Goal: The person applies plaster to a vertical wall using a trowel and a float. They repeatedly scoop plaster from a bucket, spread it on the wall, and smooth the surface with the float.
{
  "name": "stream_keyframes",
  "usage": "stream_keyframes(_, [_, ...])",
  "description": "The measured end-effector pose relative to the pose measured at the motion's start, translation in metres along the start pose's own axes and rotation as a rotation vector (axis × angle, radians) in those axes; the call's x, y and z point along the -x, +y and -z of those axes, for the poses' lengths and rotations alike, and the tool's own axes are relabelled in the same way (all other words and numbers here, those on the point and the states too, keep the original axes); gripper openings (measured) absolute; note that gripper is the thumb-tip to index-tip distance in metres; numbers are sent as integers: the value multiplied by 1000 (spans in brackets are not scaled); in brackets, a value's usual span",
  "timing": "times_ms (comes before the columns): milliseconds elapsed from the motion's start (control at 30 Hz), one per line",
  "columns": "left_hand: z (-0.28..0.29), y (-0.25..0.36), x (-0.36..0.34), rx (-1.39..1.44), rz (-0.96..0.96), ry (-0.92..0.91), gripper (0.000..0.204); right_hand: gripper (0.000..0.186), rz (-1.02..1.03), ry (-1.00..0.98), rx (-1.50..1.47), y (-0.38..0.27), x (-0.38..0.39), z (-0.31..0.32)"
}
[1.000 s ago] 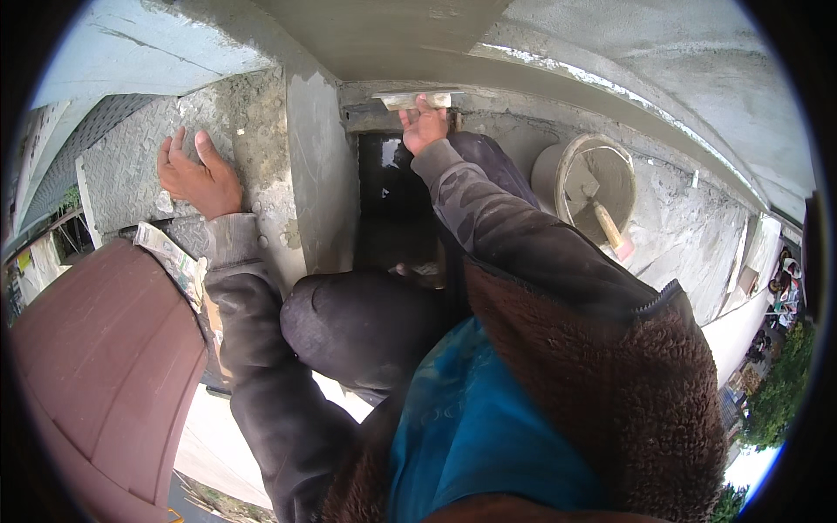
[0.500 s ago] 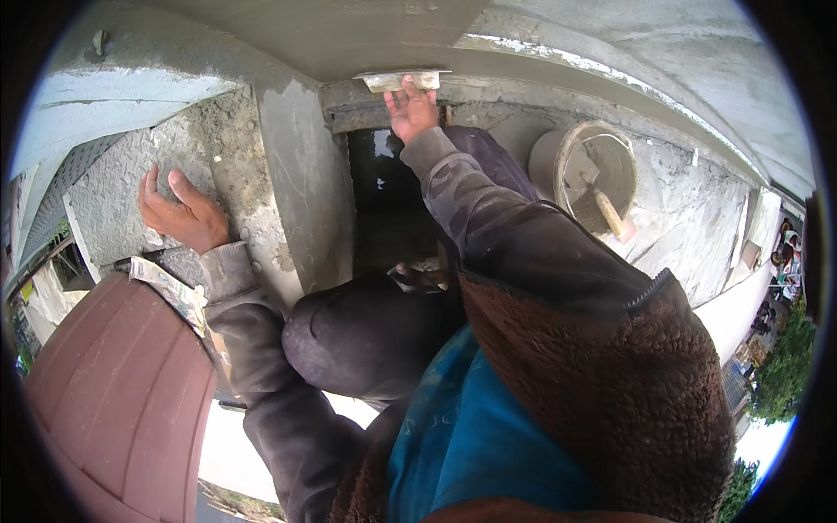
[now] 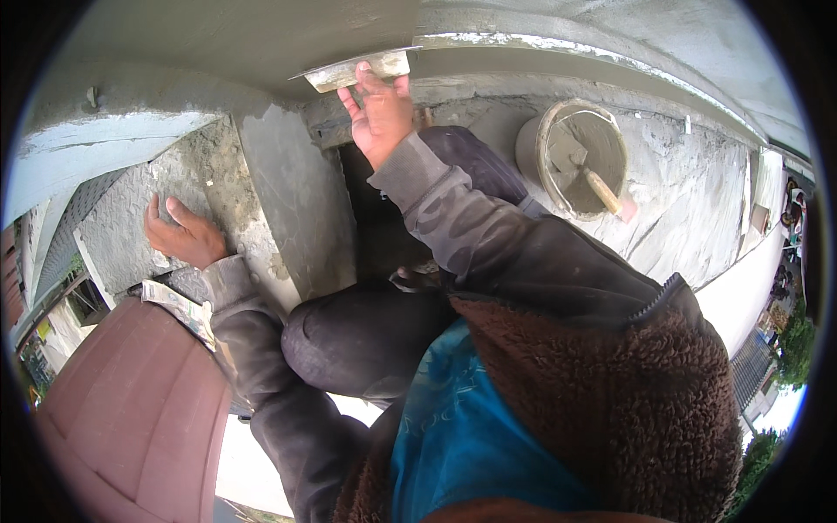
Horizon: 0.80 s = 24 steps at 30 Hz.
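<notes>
Up at the smooth grey plaster surface [image 3: 261, 35], my right hand [image 3: 384, 113] grips a plastering trowel [image 3: 330, 77] by its pale, mortar-stained back. The thin blade lies along the wet plaster, and the palm is turned partly toward me. Over on the left, my left hand [image 3: 185, 232] holds nothing; its thumb and fingers are apart. It is by the rough concrete ledge [image 3: 113, 222], and I cannot tell whether it touches. Right of my right arm stands a mortar bucket [image 3: 528, 157], in which a small trowel with a wooden handle [image 3: 602, 192] leans.
A plastered pillar [image 3: 292, 192] rises between my hands, beside a dark gap [image 3: 379, 227]. Reddish-brown roofing [image 3: 131, 401] lies at lower left, with a torn paper sack [image 3: 179, 309] at its edge. A pale beam [image 3: 105, 148] juts in at upper left.
My right hand and the trowel have moved left and upward along the plaster, and the trowel has tilted. My left hand is nearly where it was, still spread.
</notes>
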<state>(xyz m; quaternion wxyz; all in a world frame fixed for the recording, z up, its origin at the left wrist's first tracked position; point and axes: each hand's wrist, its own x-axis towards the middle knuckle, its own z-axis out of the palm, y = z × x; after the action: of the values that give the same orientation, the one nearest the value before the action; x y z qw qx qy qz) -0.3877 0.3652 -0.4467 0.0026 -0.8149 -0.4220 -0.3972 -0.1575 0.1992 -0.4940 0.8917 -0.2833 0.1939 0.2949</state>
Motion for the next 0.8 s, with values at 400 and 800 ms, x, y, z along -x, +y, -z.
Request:
stream_keyframes(400, [0, -4, 2, 70, 21, 17, 52, 39, 61, -126, -31, -28, 59, -75])
stream_keyframes(800, [112, 87, -9, 730, 432, -150, 34, 52, 65, -547, -69, -55, 133, -105])
